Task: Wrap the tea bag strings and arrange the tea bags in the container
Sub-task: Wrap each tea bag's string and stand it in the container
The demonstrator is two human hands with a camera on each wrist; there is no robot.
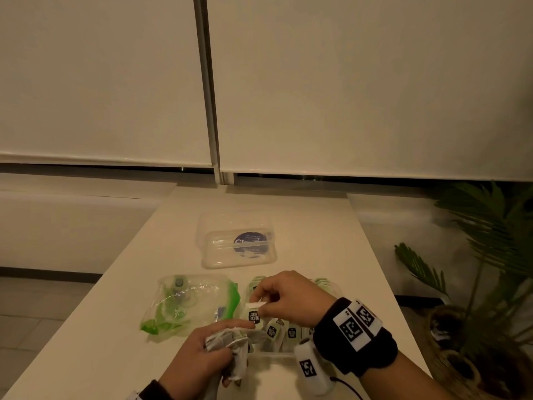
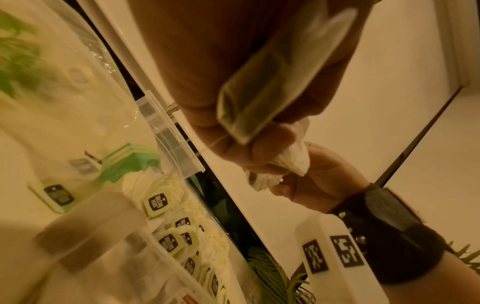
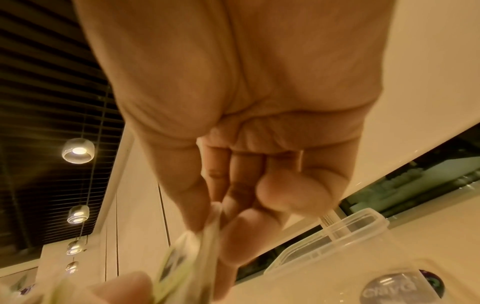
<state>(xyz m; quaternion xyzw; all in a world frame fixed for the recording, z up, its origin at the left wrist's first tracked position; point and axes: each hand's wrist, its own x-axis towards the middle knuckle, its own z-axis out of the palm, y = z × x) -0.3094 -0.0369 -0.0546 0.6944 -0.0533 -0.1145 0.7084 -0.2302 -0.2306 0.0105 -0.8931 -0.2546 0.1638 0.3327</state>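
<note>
My left hand (image 1: pixel 212 352) grips a crumpled bunch of white tea bags (image 1: pixel 230 342) near the table's front edge; in the left wrist view the bunch (image 2: pixel 262 98) sits in its curled fingers. Just above it, my right hand (image 1: pixel 259 300) pinches a tea bag's folded top (image 1: pixel 255 304), whose green tag with a black label (image 1: pixel 254 316) hangs below. In the right wrist view, thumb and fingers pinch that blurred piece (image 3: pixel 207 232). Below the right hand stands a clear container (image 1: pixel 271 355) with several tagged tea bags (image 1: pixel 291 332) in rows.
The container's clear lid (image 1: pixel 210 255), with a purple sticker, lies further back on the table. A crumpled clear and green plastic bag (image 1: pixel 190 304) lies left of the container. A potted palm (image 1: pixel 490 255) stands off the table's right edge. Window blinds fill the back.
</note>
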